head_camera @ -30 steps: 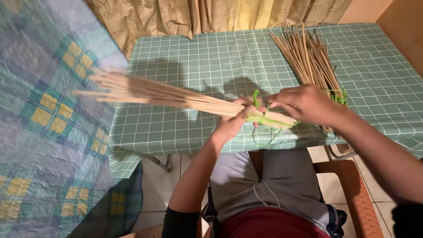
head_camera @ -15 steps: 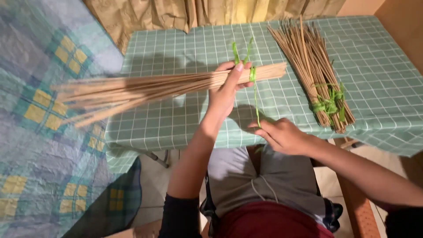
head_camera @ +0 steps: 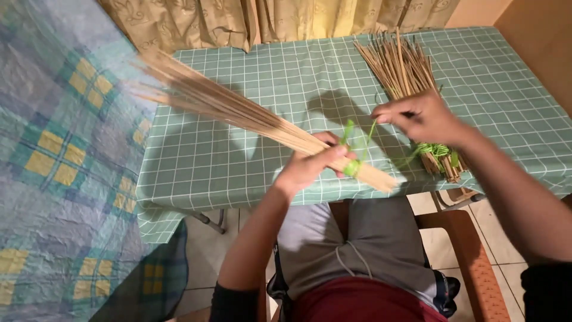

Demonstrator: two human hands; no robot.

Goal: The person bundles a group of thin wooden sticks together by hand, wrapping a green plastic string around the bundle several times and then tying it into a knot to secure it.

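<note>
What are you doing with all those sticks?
A seated person grips a bundle of thin sticks in the left hand, near its lower end, where a green strip wraps around it. The right hand pinches the strip's loose end and holds it up. The sticks fan out to the left, above the table with the green checked cloth. A second bundle, already bound with green strip, lies on the table behind the right hand.

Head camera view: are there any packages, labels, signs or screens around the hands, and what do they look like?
None in view, only the stick bundle in the left hand, its green tie pulled by the right hand, and a second tied bundle on the checked tablecloth.
</note>
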